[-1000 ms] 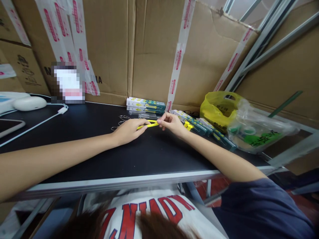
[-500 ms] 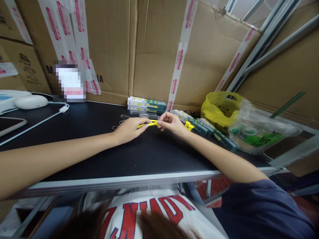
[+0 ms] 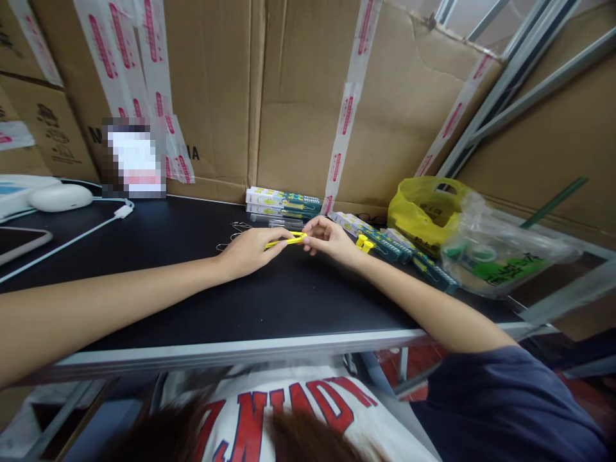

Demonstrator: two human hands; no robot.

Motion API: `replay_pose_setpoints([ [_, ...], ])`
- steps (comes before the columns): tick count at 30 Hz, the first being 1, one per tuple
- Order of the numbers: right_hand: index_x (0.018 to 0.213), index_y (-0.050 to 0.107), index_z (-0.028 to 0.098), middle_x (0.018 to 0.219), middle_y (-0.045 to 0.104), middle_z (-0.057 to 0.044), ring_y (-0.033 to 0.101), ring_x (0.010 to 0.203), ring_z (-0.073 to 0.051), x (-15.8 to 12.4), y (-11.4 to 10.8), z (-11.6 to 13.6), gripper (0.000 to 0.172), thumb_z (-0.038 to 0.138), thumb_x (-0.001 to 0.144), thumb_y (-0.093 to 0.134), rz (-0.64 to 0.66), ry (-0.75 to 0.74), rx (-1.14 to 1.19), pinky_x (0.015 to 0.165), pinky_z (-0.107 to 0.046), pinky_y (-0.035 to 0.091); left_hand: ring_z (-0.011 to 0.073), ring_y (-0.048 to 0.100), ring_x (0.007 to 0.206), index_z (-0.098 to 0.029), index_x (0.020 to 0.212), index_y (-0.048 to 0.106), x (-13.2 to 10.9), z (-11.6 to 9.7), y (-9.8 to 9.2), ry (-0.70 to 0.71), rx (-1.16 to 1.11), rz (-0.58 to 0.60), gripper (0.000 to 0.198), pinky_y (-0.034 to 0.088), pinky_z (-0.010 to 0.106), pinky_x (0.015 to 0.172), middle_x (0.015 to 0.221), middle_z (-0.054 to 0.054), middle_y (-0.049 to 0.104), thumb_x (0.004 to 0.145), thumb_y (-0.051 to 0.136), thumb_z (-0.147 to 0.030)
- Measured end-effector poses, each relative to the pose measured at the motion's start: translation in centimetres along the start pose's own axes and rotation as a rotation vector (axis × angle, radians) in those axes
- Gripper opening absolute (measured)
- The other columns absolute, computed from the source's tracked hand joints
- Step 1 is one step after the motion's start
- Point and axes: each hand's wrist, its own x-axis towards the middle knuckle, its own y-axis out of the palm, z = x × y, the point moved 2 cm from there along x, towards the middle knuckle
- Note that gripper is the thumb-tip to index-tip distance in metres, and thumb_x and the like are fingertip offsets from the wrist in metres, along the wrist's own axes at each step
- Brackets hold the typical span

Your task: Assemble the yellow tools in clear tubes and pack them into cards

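My left hand (image 3: 250,250) and my right hand (image 3: 330,239) meet over the black tabletop (image 3: 192,289). Between them they pinch a thin yellow plastic piece (image 3: 286,241), the left fingers closed on its near end and the right fingers closed on its far end. Just behind the hands lie a clear tube (image 3: 279,223) and a stack of white-and-green flat boxes (image 3: 282,203). A second small yellow piece (image 3: 364,242) lies right of my right hand. Thin wire clips (image 3: 233,232) rest left of the tube.
More green boxes (image 3: 399,247) fan out to the right beside a yellow bag (image 3: 418,208) and a clear plastic bag (image 3: 500,253). Taped cardboard cartons (image 3: 289,96) wall the back. A white device (image 3: 60,197), a cable (image 3: 72,237) and a tablet edge (image 3: 19,239) sit far left.
My right hand has shifted slightly toward the left hand along the yellow piece; otherwise both hands keep the same hold.
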Motion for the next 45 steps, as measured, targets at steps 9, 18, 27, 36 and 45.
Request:
replay_pose_setpoints([
  [9,0.091,0.049,0.018,0.060,0.066,0.003,0.057,0.047,-0.007,-0.4,0.2,0.5,0.040,0.052,0.079,0.067,0.059,0.065,-0.037,0.047,-0.018,0.047,0.0200,0.065,0.097,-0.020,0.116,0.063,-0.1,-0.1,0.3,0.101,0.059,-0.008,0.033,0.046,0.031,0.085,0.112,0.005,0.070,0.094,0.042,-0.032],
  [18,0.090,0.044,0.020,0.062,0.067,0.003,0.056,0.046,-0.008,-0.8,2.4,0.7,0.038,0.052,0.083,0.062,0.085,0.055,-0.018,0.040,-0.016,0.042,0.0138,0.054,0.060,-0.017,0.116,0.052,-0.3,-0.6,0.1,0.033,0.024,0.040,0.035,0.039,0.026,0.058,0.073,-0.002,0.055,0.086,0.054,-0.035],
  [27,0.092,0.043,0.020,0.070,0.068,0.003,0.061,0.054,-0.009,-1.1,2.5,0.9,0.033,0.042,0.082,0.065,0.151,0.051,0.031,0.043,-0.016,0.042,0.0134,0.052,0.063,-0.019,0.113,0.051,-0.1,-0.5,0.1,-0.015,-0.045,0.055,0.039,0.038,0.026,0.060,0.072,-0.004,0.049,0.083,0.058,-0.044],
  [36,0.092,0.044,0.019,0.067,0.068,0.002,0.058,0.049,-0.008,-0.8,1.4,0.7,0.035,0.046,0.082,0.065,0.144,0.028,-0.013,0.043,-0.016,0.040,0.0144,0.054,0.067,-0.020,0.101,0.056,0.0,-0.3,0.1,0.049,0.011,0.017,0.021,0.040,0.027,0.063,0.078,-0.001,0.057,0.086,0.051,-0.033],
  [45,0.091,0.044,0.019,0.063,0.067,0.003,0.054,0.045,-0.006,-0.8,1.4,0.6,0.036,0.047,0.082,0.065,0.096,0.031,-0.010,0.041,-0.016,0.039,0.0228,0.058,0.100,-0.017,0.104,0.057,0.1,-0.6,-0.6,0.161,0.165,-0.048,0.023,0.045,0.037,0.089,0.105,0.008,0.062,0.085,0.051,-0.028],
])
